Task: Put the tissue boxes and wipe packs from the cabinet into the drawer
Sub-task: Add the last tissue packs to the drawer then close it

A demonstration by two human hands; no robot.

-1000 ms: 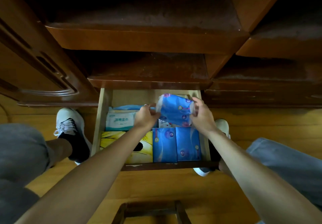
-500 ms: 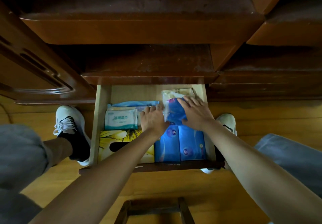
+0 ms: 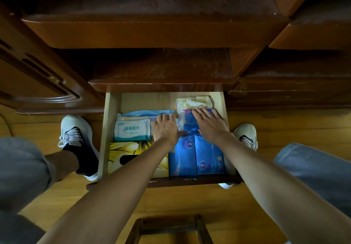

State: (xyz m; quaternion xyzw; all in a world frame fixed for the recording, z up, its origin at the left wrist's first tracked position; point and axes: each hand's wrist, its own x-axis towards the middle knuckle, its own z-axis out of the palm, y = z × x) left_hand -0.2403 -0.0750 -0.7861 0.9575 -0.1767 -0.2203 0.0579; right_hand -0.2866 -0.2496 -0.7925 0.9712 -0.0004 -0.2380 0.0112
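Seen from above, an open wooden drawer (image 3: 111, 129) stuck out of a dark wooden cabinet (image 3: 152, 32). The right hand (image 3: 209, 125) lay flat, fingers spread, pressing a blue tissue pack (image 3: 190, 124) down at the drawer's back right, over a pale pack (image 3: 193, 101). The left hand (image 3: 166, 129) rested just beside it, fingers loosely curled, gripping nothing. A white wipe pack (image 3: 132, 130) sat at the left, a yellow tissue box (image 3: 123, 149) in front of it, and two blue tissue packs (image 3: 197, 158) at the front right.
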